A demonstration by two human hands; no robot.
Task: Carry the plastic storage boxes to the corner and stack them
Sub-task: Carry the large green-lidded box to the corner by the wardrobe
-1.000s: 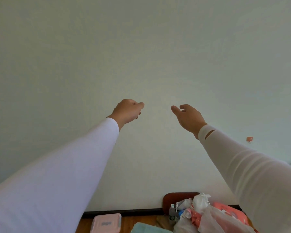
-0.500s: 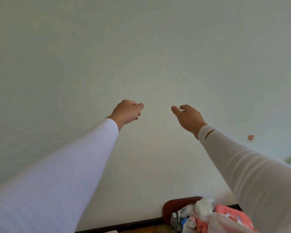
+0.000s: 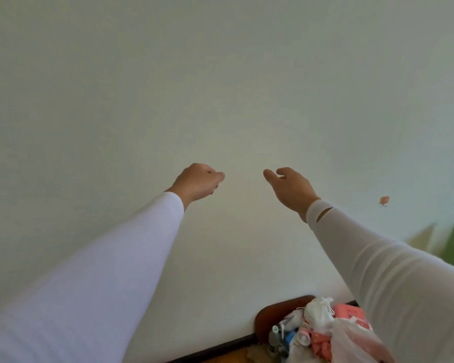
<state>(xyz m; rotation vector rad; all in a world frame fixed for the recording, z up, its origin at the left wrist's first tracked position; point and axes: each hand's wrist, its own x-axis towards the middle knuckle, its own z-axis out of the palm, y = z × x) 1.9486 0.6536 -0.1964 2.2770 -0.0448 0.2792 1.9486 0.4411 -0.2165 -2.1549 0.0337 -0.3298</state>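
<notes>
Pale greenish-white painted wall [image 3: 220, 87] fills almost the whole head view, since the camera is tipped high and only a sliver of floor shows at 6 o'clock. Both arms in long white sleeves reach forward and up toward the centre, level with each other and a gap apart.

The left hand [image 3: 197, 183], just at 9 o'clock of centre, is curled into a loose fist with the thumb laid along the top; nothing is in it. The right hand [image 3: 291, 191], just at 3 o'clock of centre, shows its back with thumb and forefinger stretched out and relaxed, also gripping nothing.

None of the plastic storage boxes is in sight, so where they lie cannot be told; probably they sit on the floor below the frame. The empty, outstretched arms suggest a reach or a pause between carries, not a lift.

At 5 o'clock a heap of thin plastic bags, pink cloth and small bottles [image 3: 320, 334] leans against a rounded brown board [image 3: 275, 310] beside the dark skirting strip [image 3: 220, 348]. A small orange wall hook [image 3: 384, 200] sits at 3 o'clock, well apart from the hands.
</notes>
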